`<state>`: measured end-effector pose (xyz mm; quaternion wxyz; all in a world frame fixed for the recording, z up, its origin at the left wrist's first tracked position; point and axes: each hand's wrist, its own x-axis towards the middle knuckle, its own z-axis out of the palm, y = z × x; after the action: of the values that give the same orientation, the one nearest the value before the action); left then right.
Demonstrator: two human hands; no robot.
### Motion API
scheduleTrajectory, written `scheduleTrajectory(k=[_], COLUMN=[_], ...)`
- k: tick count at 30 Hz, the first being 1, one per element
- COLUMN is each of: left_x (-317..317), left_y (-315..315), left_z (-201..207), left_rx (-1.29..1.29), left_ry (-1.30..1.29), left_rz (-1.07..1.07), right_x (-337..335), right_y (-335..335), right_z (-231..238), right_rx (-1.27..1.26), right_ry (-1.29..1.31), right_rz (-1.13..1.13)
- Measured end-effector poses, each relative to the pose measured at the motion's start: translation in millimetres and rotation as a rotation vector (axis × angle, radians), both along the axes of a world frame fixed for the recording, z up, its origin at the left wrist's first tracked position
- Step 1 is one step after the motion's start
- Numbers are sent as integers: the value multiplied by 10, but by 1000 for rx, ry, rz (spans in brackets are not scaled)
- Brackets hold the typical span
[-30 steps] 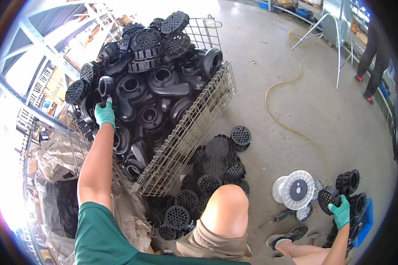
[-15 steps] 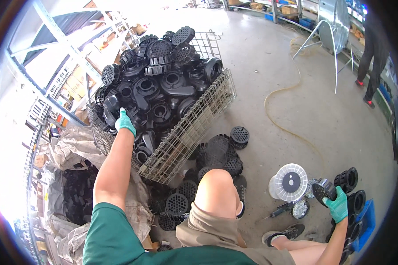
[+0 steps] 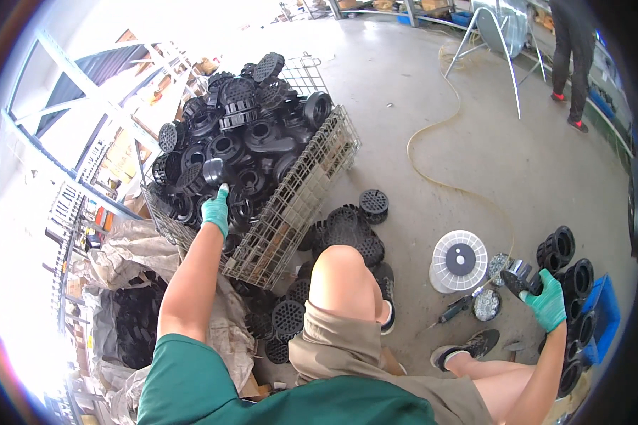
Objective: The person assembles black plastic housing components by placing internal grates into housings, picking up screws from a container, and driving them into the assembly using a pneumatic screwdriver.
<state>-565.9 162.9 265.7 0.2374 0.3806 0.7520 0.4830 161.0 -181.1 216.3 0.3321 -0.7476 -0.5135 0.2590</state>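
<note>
At the near side of the wire cage, my left hand [image 3: 215,210] in a green glove is closed on a black plastic pump housing [image 3: 218,172], its round spout pointing up and away. Other black housings [image 3: 266,134] and perforated round strainers [image 3: 239,92] are heaped in the cage [image 3: 298,195]. Far to the right, my right hand [image 3: 547,306], also gloved, grips a black round strainer base [image 3: 520,278] by its edge, above the floor. Its fingers are partly hidden behind the part.
Strainers [image 3: 288,317] lie by my knee. Right of my feet are a white tub [image 3: 460,261], bowls of small metal parts [image 3: 486,304], a power screwdriver [image 3: 452,309] and a blue crate [image 3: 604,319] beside black rings [image 3: 580,278]. A hose [image 3: 425,131] crosses the floor; a person [image 3: 573,64] stands beyond.
My left hand has pulled the pump housing rightward and nearer, across the heap. My right hand still holds the strainer base, now turned differently. The view has shifted a little.
</note>
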Motion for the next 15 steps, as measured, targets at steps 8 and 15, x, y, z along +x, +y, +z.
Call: scheduleTrajectory(k=[8, 15], left_x=[-107, 39], left_y=[102, 71], left_z=[-352, -379], left_rx=[-176, 10], left_ry=[65, -522], left_rz=[149, 25], right_x=[133, 120], right_y=[-299, -371], right_z=[47, -17], right_rx=[-86, 7], right_ry=[-2, -10], right_rz=[-34, -33])
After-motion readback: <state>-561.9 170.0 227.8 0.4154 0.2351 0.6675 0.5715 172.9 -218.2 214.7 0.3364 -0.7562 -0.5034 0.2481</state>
